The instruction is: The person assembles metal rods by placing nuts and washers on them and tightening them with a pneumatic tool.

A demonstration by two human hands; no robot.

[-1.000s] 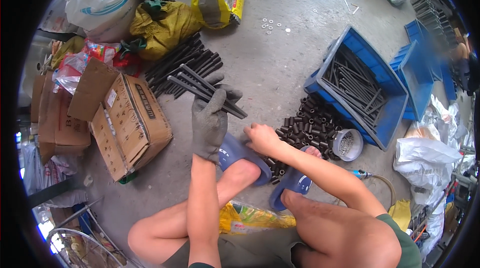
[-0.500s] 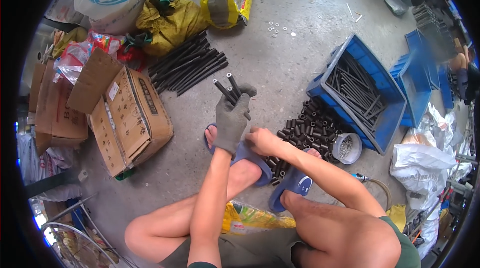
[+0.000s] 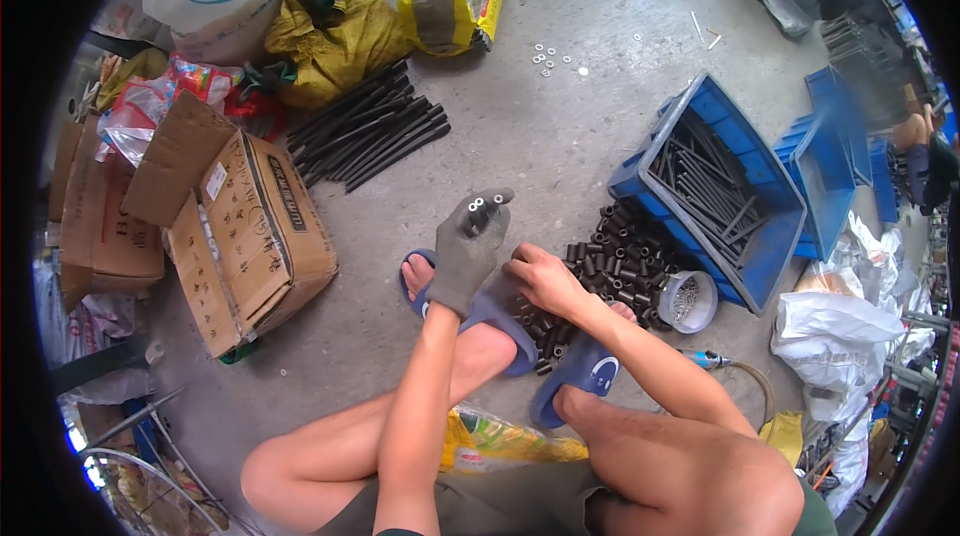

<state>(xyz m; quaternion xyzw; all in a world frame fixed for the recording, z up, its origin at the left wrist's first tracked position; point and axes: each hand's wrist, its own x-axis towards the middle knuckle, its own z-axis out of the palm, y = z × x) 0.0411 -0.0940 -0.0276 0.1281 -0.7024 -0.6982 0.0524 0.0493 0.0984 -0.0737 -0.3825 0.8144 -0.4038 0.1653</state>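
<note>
At far left on the concrete floor [image 3: 560, 126], an open cardboard box [image 3: 250, 236] with flaps up, and behind it a loose heap of long black rods [image 3: 365, 131] lying slantwise, low left to high right. Nearer the middle, the left hand [image 3: 465, 251], in a grey glove, closed around a small bundle of dark rods [image 3: 480, 211], held above a blue sandal [image 3: 480, 311]; long axis running up and away from the wrist, round ends showing as pale rings at the top of the fist, most of the length hidden inside the glove. Just right of it, the bare right hand [image 3: 545, 276], fingers curled down into a pile of short black sleeves [image 3: 615, 256] on the floor; whether anything is pinched, impossible to tell. Beside the pile, a small white tub [image 3: 688, 301]. Further right, a blue crate [image 3: 720, 196] tipped on its side, with more long dark rods inside.
</note>
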